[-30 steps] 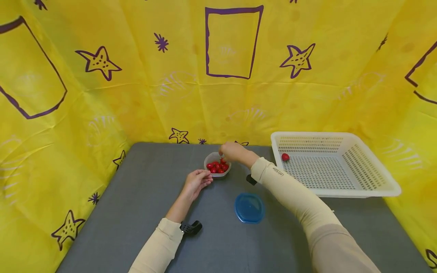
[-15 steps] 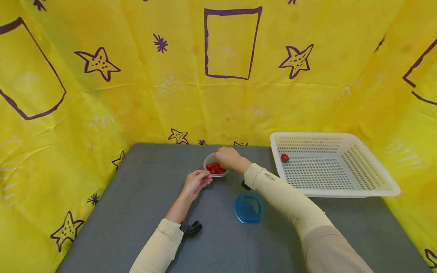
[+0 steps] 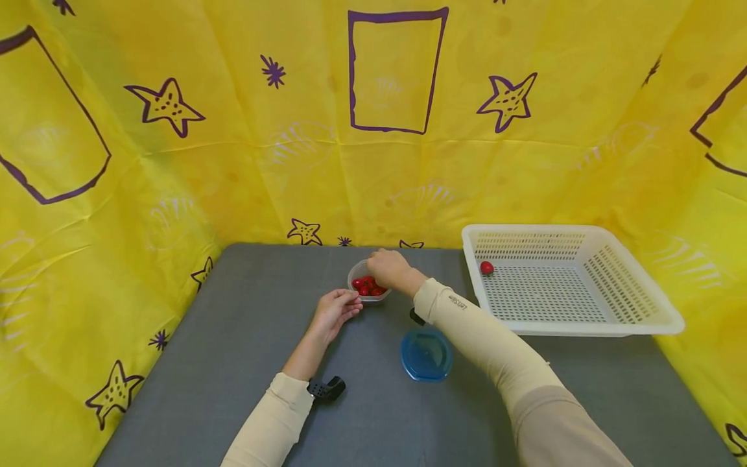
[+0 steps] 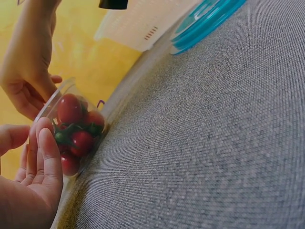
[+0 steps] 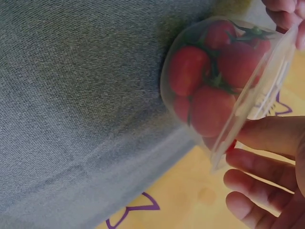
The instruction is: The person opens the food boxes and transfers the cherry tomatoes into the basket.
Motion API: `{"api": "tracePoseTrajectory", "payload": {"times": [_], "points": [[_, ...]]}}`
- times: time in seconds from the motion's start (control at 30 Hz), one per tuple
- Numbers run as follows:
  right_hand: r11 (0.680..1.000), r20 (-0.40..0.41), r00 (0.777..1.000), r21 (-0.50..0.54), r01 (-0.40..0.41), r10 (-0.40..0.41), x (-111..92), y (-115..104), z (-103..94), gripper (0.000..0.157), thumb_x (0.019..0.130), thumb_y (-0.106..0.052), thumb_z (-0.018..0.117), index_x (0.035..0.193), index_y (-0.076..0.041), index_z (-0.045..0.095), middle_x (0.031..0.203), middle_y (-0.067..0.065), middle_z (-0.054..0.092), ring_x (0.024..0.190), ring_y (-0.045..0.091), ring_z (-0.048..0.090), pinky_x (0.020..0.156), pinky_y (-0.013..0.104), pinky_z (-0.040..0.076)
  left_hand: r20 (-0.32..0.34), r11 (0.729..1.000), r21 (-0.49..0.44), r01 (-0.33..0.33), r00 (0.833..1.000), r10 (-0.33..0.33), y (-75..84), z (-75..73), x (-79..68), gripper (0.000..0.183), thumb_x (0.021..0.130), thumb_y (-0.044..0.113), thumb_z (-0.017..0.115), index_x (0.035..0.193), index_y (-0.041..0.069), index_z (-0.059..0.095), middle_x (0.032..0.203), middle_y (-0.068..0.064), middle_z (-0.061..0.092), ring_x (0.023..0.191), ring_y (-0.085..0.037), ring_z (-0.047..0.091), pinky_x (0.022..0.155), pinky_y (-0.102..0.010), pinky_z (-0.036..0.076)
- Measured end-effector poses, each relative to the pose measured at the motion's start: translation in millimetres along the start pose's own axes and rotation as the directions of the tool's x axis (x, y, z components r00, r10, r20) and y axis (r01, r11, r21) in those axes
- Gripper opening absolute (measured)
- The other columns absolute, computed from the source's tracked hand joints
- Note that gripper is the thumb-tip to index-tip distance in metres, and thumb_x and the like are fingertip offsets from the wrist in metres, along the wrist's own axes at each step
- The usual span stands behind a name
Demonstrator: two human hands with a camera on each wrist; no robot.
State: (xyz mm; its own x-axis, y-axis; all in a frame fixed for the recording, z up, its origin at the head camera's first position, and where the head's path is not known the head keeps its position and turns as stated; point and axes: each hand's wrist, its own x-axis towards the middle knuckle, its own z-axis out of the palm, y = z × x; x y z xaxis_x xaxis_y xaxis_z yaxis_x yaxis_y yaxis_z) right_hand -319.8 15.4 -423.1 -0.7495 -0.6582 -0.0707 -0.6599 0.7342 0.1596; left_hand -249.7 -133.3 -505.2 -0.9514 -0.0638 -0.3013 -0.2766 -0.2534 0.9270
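Tub (image 5: 250, 95) (tomatoes (image 5: 209, 107) inside) between left hand (image 3: 334, 312) and right hand (image 3: 391, 268)

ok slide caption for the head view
Left hand and right hand at a clear plastic container of round red tomatoes, blue plastic lid and white plastic basket nearby.

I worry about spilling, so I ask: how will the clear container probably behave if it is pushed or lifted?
The clear container may flex a little, because its walls look thin and see-through. If tipped, it could spill its tomatoes, since its top is open; the blue lid lies apart.
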Motion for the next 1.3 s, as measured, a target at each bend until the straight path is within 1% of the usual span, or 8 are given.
{"api": "tracePoseTrajectory", "payload": {"times": [0.23, 0.53, 0.57, 0.67, 0.77, 0.8, 1.03, 1.3], "points": [[1.0, 0.008, 1.0, 0.012, -0.005, 0.004, 2.5, 0.0, 4.6, 0.018, 0.088, -0.012, 0.068, 0.105, -0.01, 0.073, 0.107, 0.007, 0.07, 0.096, 0.024, 0.062, 0.084, 0.036, 0.056, -0.007, 1.0, 0.001, 0.005, 1.0, -0.005, 0.2, -0.5, 0.3, 0.011, 0.095, 0.009, 0.06, 0.102, 0.0, 0.06, 0.075, 0.001, 0.067, 0.066, -0.01, 0.066, 0.067, -0.023, 0.057], [1.0, 0.014, 1.0, -0.003, 0.027, -0.027, 9.9, 2.9, 8.9, 0.02, 0.088, -0.014, 0.068, 0.107, -0.008, 0.073, 0.108, 0.009, 0.07, 0.096, 0.025, 0.062, 0.085, 0.036, 0.056, -0.005, 1.0, -0.014, 0.003, 1.0, -0.003, 2.7, 0.6, -0.9, 0.008, 0.095, 0.008, 0.06, 0.098, 0.001, 0.061, 0.075, 0.0, 0.067, 0.065, -0.01, 0.066, 0.066, -0.022, 0.057], [0.999, -0.014, 0.999, -0.005, 0.043, -0.043, 14.7, 6.4, 18.2, 0.018, 0.088, -0.015, 0.069, 0.104, -0.009, 0.073, 0.105, 0.008, 0.07, 0.093, 0.024, 0.061, 0.083, 0.036, 0.057, -0.004, 1.0, -0.019, 0.006, 1.0, -0.006, 3.0, 0.6, -1.0, 0.007, 0.095, 0.008, 0.06, 0.098, 0.002, 0.061, 0.074, 0.0, 0.067, 0.065, -0.01, 0.066, 0.066, -0.022, 0.057], [0.999, -0.003, 0.999, 0.003, 0.05, -0.05, 15.5, 7.3, 20.0, 0.018, 0.087, -0.015, 0.069, 0.104, -0.009, 0.073, 0.104, 0.008, 0.069, 0.092, 0.024, 0.06, 0.082, 0.035, 0.056, 0.001, 1.0, -0.018, 0.003, 1.0, -0.003, 2.6, 0.6, -0.5, 0.007, 0.095, 0.007, 0.06, 0.098, 0.001, 0.061, 0.074, 0.0, 0.066, 0.064, -0.01, 0.066, 0.066, -0.023, 0.057], [0.998, -0.008, 0.998, 0.013, 0.059, -0.059, 12.6, 6.7, 19.2, 0.017, 0.088, -0.013, 0.068, 0.103, -0.008, 0.073, 0.104, 0.01, 0.069, 0.093, 0.025, 0.06, 0.083, 0.036, 0.056, 0.0, 1.0, -0.023, 0.007, 1.0, -0.007, 2.3, 0.7, -0.3, 0.006, 0.095, 0.006, 0.059, 0.097, 0.001, 0.06, 0.073, 0.0, 0.066, 0.064, -0.009, 0.065, 0.065, -0.022, 0.057], [0.999, 0.019, 0.999, 0.018, 0.048, -0.048, 7.7, 3.5, 10.4, 0.018, 0.089, -0.011, 0.067, 0.105, -0.007, 0.073, 0.107, 0.011, 0.069, 0.096, 0.026, 0.061, 0.085, 0.037, 0.056, -0.001, 1.0, -0.023, 0.007, 1.0, -0.007, 2.2, 0.6, -0.4, 0.006, 0.094, 0.006, 0.059, 0.097, 0.001, 0.06, 0.073, 0.0, 0.066, 0.063, -0.009, 0.065, 0.065, -0.022, 0.057], [0.998, -0.016, 0.998, -0.008, 0.061, -0.061, 1.5, 4.5, 7.1, 0.016, 0.089, -0.011, 0.068, 0.103, -0.008, 0.074, 0.104, 0.01, 0.069, 0.095, 0.025, 0.061, 0.084, 0.036, 0.056, -0.004, 1.0, -0.02, 0.01, 1.0, -0.01, 2.1, 0.9, -0.5, 0.006, 0.094, 0.007, 0.06, 0.096, 0.002, 0.059, 0.073, 0.0, 0.066, 0.064, -0.009, 0.065, 0.064, -0.022, 0.056], [0.995, -0.042, 0.996, 0.064, 0.076, -0.073, -1.5, 10.3, 4.7, 0.009, 0.084, -0.006, 0.07, 0.093, -0.006, 0.073, 0.1, 0.01, 0.068, 0.093, 0.026, 0.061, 0.082, 0.037, 0.056, -0.004, 1.0, -0.02, -0.002, 1.0, 0.002, 0.5, 0.3, -0.1, 0.005, 0.094, 0.007, 0.06, 0.096, 0.002, 0.059, 0.073, 0.0, 0.066, 0.064, -0.009, 0.065, 0.065, -0.022, 0.057]]}}
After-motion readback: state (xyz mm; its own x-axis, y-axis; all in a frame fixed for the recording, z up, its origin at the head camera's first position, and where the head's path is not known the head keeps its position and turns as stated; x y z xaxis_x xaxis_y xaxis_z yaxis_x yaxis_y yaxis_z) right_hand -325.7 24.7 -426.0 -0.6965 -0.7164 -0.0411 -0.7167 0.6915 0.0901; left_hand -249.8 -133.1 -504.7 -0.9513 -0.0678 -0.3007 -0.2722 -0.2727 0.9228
